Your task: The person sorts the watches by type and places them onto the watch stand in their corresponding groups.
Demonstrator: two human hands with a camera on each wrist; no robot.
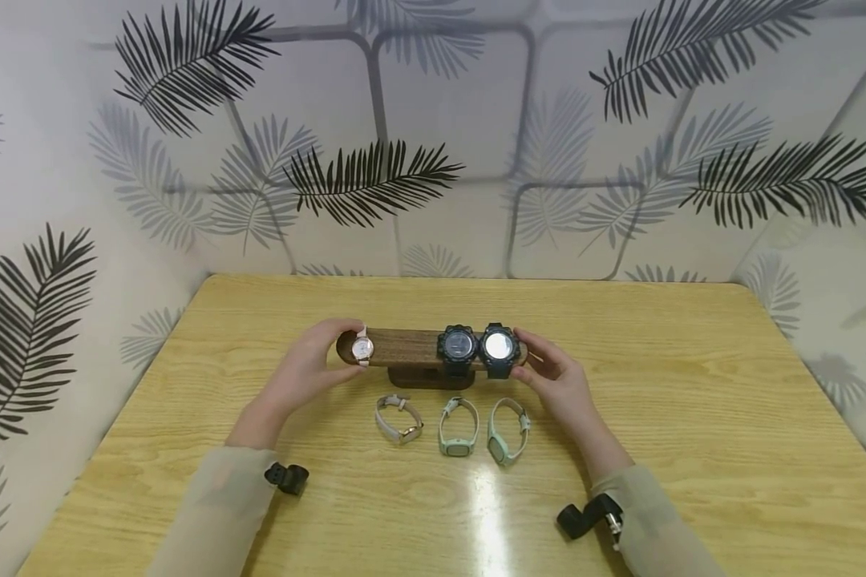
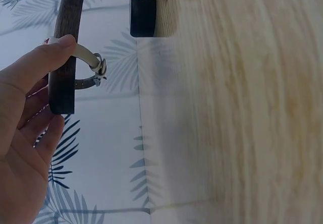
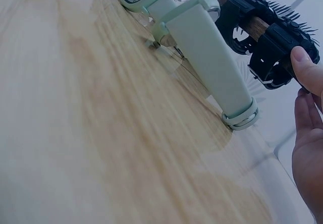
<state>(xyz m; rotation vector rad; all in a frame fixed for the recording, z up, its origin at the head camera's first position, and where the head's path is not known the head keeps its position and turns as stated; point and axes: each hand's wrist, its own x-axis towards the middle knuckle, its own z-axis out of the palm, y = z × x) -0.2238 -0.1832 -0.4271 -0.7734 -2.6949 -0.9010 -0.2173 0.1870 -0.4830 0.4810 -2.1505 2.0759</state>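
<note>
A dark wooden watch stand (image 1: 404, 349) carries a small white-strapped watch (image 1: 362, 348) near its left end and two black digital watches (image 1: 458, 344) towards its right end. My left hand (image 1: 309, 365) grips the stand's left end, the thumb lying against the white strap in the left wrist view. At the opposite end, my right hand (image 1: 557, 383) holds the stand between thumb and fingers, its thumb touching the outer black watch (image 3: 278, 57). On the table before the stand lie a pale-strapped watch (image 1: 398, 418) and two mint-green watches (image 1: 458, 447).
The wood-grain table (image 1: 693, 401) extends around the stand on both sides. Behind it is a pale backdrop (image 1: 440, 232) printed with dark and grey leaves. Each forearm wears a small black wrist camera (image 1: 289, 478).
</note>
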